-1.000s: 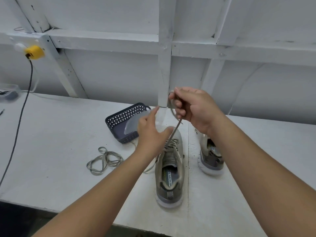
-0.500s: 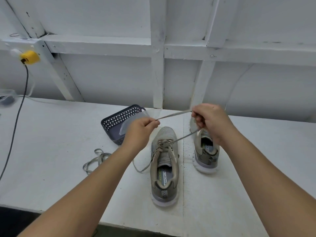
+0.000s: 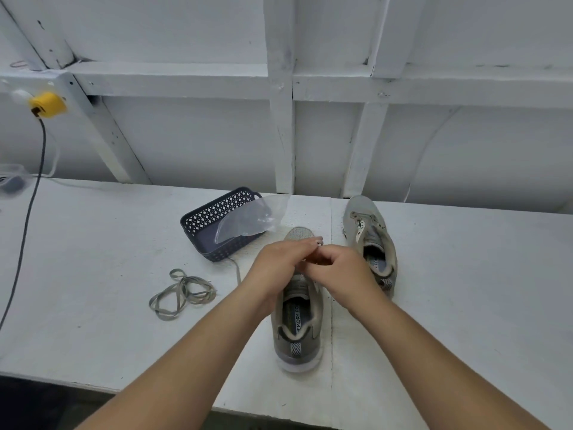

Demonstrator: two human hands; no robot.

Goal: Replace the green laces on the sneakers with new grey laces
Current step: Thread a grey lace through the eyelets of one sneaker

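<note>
Over the near sneaker [image 3: 297,324], your left hand [image 3: 276,262] and right hand [image 3: 341,271] meet with fingers curled, apparently pinching lace ends I cannot see clearly, so its lacing looks underway. Beyond, a loose lace [image 3: 181,293] lies on the table [image 3: 93,259], and the far sneaker [image 3: 370,240] looks unlaced, likely waiting.

Hands [image 3: 310,262] hide the near sneaker's [image 3: 297,321] lacing — grip unclear

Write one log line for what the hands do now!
left hand: pinching lace | right hand: pinching lace | near sneaker: being laced
</note>
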